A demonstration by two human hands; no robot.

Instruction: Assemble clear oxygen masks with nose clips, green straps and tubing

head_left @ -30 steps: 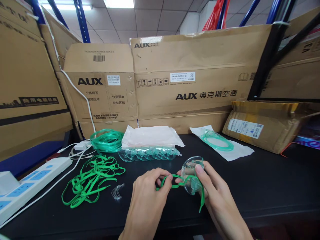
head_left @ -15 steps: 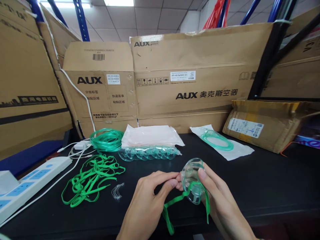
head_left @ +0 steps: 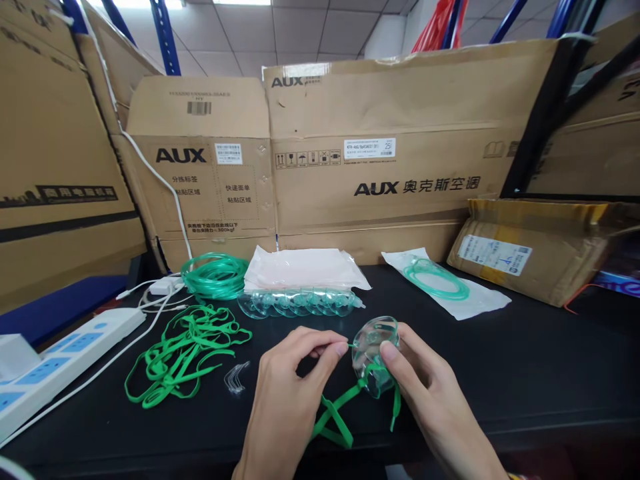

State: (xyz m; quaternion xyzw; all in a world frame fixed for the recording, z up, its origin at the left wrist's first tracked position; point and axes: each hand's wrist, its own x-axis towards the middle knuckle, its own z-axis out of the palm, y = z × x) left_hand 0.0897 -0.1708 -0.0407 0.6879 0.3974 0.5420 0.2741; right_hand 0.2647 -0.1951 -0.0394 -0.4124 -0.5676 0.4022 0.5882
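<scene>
My right hand (head_left: 425, 373) grips a clear, green-tinted oxygen mask (head_left: 367, 343) by its right side, thumb on the near face and fingers behind. At the mask's left edge, my left hand (head_left: 295, 380) pinches the tip of a green elastic strap between thumb and forefinger; a short green bit shows between fingertips and mask. The rest of that green strap (head_left: 343, 400) crosses the mask's lower part and dangles in a loop below, with one end hanging under my right thumb. Whether the strap passes through a hole at the left edge is too small to tell.
Left lie a heap of green straps (head_left: 185, 360), thin metal strips (head_left: 235, 379), coiled green tubing (head_left: 213, 277) and a power strip (head_left: 65, 363). Behind are nested masks (head_left: 300, 303) and white pouches (head_left: 307, 267). A bagged tube (head_left: 440, 283) and cardboard box (head_left: 530, 247) stand right.
The mask and right hand have shifted slightly left. My left fingers have drawn back from the mask's edge, with a bit of strap now visible between. The strap's hanging loop has swung left.
</scene>
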